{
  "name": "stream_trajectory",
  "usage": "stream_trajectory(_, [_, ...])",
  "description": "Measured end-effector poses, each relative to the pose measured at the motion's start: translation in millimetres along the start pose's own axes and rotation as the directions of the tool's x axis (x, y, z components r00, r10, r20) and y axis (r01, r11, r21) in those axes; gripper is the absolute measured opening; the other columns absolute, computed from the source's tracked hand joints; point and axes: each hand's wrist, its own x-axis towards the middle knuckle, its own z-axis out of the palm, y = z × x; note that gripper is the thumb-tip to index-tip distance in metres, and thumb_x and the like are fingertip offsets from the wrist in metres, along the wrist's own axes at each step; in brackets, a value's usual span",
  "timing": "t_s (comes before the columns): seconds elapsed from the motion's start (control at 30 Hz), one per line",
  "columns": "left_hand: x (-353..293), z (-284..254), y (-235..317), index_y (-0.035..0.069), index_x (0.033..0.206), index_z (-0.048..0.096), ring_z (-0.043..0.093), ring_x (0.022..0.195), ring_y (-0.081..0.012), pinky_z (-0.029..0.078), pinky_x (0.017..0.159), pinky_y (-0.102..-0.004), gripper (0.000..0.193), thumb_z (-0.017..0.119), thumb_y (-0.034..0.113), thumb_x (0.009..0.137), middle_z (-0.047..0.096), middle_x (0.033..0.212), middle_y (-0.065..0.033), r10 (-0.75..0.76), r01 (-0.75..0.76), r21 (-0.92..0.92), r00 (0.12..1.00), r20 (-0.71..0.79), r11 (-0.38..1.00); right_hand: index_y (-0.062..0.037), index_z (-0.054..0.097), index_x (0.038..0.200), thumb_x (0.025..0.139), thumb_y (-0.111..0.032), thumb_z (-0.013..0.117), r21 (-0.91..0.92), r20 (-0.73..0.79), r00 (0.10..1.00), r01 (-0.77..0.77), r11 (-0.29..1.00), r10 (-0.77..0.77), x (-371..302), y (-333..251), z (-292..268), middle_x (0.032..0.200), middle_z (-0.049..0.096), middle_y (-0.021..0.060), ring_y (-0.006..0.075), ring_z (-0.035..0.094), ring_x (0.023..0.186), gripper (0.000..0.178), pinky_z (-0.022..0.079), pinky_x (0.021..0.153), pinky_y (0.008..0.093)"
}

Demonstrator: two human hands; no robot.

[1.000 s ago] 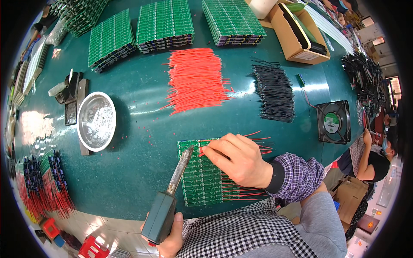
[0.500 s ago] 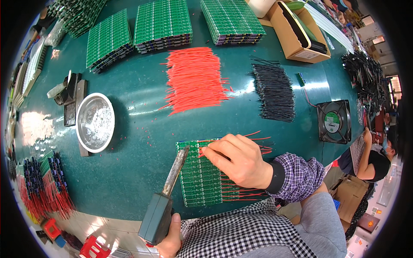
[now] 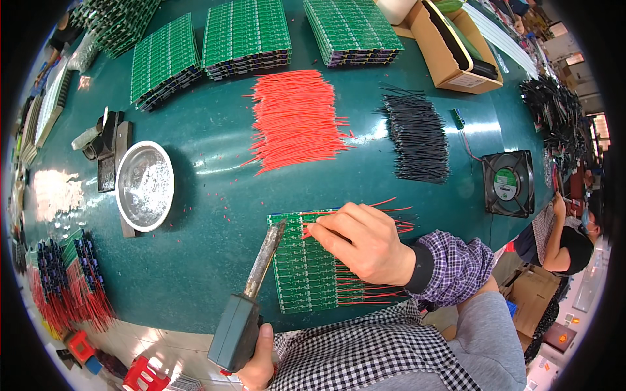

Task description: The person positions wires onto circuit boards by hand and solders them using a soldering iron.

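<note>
My left hand point(image 3: 259, 365) is wrapped round the dark grey grip of a soldering iron point(image 3: 264, 260). Its worn metal tip rests at the upper left part of a green circuit board panel point(image 3: 303, 277) on the table. Over the panel's upper right, my right hand point(image 3: 368, 244) is closed, thumb and forefinger pinching a red wire point(image 3: 314, 226) whose end lies by the board, close to the iron's tip. More red wires point(image 3: 368, 301) stick out from the panel's right side, lower down. Some dark wire ends show beyond my right hand.
Beyond the panel lie piles of red wires point(image 3: 297, 120) and black wires point(image 3: 417, 137). A white-rimmed bowl point(image 3: 168, 186) stands left, a black fan point(image 3: 508, 184) right. Stacked circuit boards point(image 3: 246, 32) and a cardboard box point(image 3: 450, 62) line the back. Wired boards point(image 3: 68, 274) sit at left; another person point(image 3: 564, 241) is at right.
Both hands hold nearly the same pose. The soldering iron and my right hand have shifted only very slightly.
</note>
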Motion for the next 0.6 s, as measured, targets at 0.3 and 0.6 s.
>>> stream_trajectory(0.3, [-3, 1, 2, -0.007, 0.122, 0.062, 0.060, 0.064, -0.0136, 0.046, 0.050, -0.0235, 0.044, 0.073, -0.011, 0.079, 0.067, 0.108, -0.0160, -0.030, 0.030, -0.002, 1.000, -0.008, 1.000, 0.0006, 0.070, 0.093, 0.076, -0.006, 0.074, -0.003, -0.027, 0.999, 0.025, 1.000, -0.025, 1, 0, 2, 0.088, 0.062, 0.0041, 0.0174, 0.059, 0.077, 0.019, 0.044, 0.058, 0.0287])
stream_trajectory(0.6, [-1, -4, 13, -0.003, 0.118, 0.069, 0.068, 0.094, -0.0242, 0.054, 0.084, -0.0356, 0.040, 0.081, 0.001, 0.080, 0.071, 0.106, -0.0142, -0.072, 0.065, 0.077, 0.993, 0.098, 0.995, 0.0004, 0.070, 0.094, 0.076, -0.005, 0.073, 0.000, -0.033, 0.999, 0.008, 1.000, -0.008, 0, 0, 2, 0.088, 0.063, 0.0042, 0.0177, 0.060, 0.077, 0.018, 0.046, 0.058, 0.0292])
